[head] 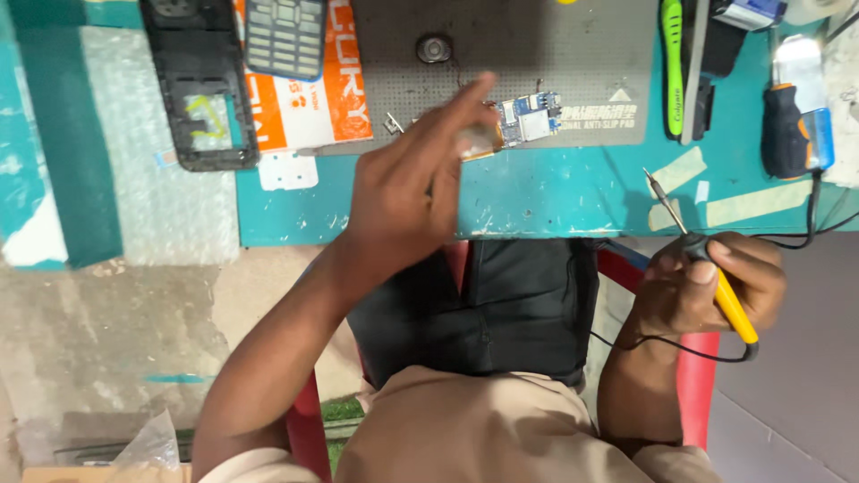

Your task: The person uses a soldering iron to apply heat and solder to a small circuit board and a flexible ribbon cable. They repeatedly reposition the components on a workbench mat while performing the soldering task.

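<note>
Your left hand [407,183] is up over the near edge of the teal bench [555,192], index finger stretched out and pointing up-right, other fingers loosely curled. Whether they pinch anything I can't tell (motion blur, and the hand hides its own palm).

The small circuit board [528,118] lies just past that fingertip, on the near edge of the grey anti-slip mat [537,45]. Its long axis runs roughly left-right, tilted slightly. An amber strip at its left end sits partly under your fingers, so touching or apart is unclear.

Your right hand [702,286] is well off to the right, below the bench edge, fingers wrapped round the yellow-handled soldering iron [702,255]. The iron's tip points up-left toward the bench, well apart from the board; its black cord loops under the wrist.

So the left hand is far nearer the board, and the board lies up-right of it.

Around: a small round speaker part [434,48] farther back on the mat, a black phone shell [201,89] and a keypad [284,36] to the left, and a black-and-orange screwdriver [792,130] to the far right.
</note>
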